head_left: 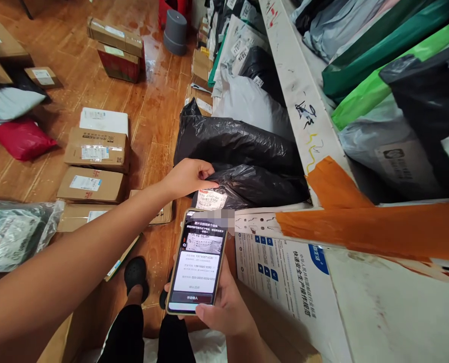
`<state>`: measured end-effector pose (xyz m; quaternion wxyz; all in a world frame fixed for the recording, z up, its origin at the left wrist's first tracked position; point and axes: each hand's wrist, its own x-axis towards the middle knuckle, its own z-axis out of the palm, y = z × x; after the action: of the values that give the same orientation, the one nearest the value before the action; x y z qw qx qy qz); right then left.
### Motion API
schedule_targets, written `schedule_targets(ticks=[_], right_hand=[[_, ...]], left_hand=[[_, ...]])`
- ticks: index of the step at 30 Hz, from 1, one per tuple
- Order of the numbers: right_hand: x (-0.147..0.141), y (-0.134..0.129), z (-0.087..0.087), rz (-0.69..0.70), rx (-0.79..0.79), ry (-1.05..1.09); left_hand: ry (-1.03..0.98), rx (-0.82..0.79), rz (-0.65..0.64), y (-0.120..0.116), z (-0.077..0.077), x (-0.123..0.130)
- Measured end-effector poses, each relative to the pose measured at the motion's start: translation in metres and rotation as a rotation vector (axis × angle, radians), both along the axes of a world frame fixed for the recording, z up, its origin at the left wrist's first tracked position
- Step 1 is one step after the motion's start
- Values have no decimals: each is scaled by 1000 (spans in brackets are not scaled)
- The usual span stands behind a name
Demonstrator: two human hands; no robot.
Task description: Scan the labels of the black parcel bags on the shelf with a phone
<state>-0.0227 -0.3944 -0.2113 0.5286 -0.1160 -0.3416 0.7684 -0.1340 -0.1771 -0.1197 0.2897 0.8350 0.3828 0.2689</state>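
My left hand point(188, 177) reaches forward and pinches the edge of a black plastic parcel point(257, 185) lying on the lower shelf, just above its white shipping label point(209, 199). My right hand point(224, 305) holds a smartphone point(198, 262) upright below that label; its screen shows a scanned label image and a white box with numbers. A second, larger black parcel point(234, 141) lies behind the first one.
Several cardboard boxes point(96, 148) lie on the wooden floor at the left, with a red bag point(22, 138) and a clear-wrapped package point(12, 232). A white shelf rack point(300, 101) patched with orange tape point(360, 229) holds grey, green and black bags. My feet point(135, 275) stand below.
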Motion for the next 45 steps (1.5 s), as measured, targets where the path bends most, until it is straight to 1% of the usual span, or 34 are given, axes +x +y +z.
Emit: schedule_targets(ticks=[4,6,7,9,11,12,13,14,15,17,18,20,22,24,26,29,33,34,37,39,45], right_hand=[[-2,-1,-4,-18,0,-67],[-4,-2,-7,-37,-31,-73],[-5,-2,-9,-61,-47,-71],[-7,-2,-12,-93,-54,-60],[-9,-2,-14,-98,-45,-25],[-11,-2,-14,-96,-44,-4],[-12,-2,-14,-88,-48,22],[-14,-1,-14,-81,-53,49],[-16,-1,-14,-77,-63,79],[-22,-1,-16,-84,-106,114],[-26,-1,-18,-106,-138,110],[-34,-2,-23,-157,-228,43],[-40,-3,-29,-195,-295,-55],[-44,-3,-34,-207,-327,-106],[-44,-4,-37,-215,-307,-82],[-42,-3,-37,-183,-257,-26],[-36,-2,-31,-177,-233,-205],[-35,-1,-29,-170,-219,-215],[-30,-1,-26,-67,-185,-129],[-27,-1,-26,0,-178,-115],[-23,-2,-29,31,-151,-153]], left_hand=[[-41,103,-39,-5,-3,-8],[-57,164,-27,-13,-2,-13],[-85,187,7,-21,-1,-15],[-182,210,131,-42,-1,-21],[-294,160,282,-72,-4,-26],[-340,83,333,-89,-7,-29],[-364,-39,369,-107,-12,-31],[-386,-189,380,-125,-18,-33],[-400,-375,381,-142,-25,-35],[-471,-703,462,-170,-40,-37],[-515,-819,529,-180,-47,-38],[-608,-934,688,-194,-59,-38],[-676,-965,796,-199,-66,-37],[-715,-968,853,-199,-68,-36],[-718,-944,863,-197,-68,-36],[-698,-906,864,-196,-68,-36],[-701,-891,849,-196,-69,-36],[-704,-890,851,-197,-69,-36],[-726,-901,873,-197,-70,-35],[-743,-920,883,-197,-69,-34],[-723,-969,882,-194,-67,-31]])
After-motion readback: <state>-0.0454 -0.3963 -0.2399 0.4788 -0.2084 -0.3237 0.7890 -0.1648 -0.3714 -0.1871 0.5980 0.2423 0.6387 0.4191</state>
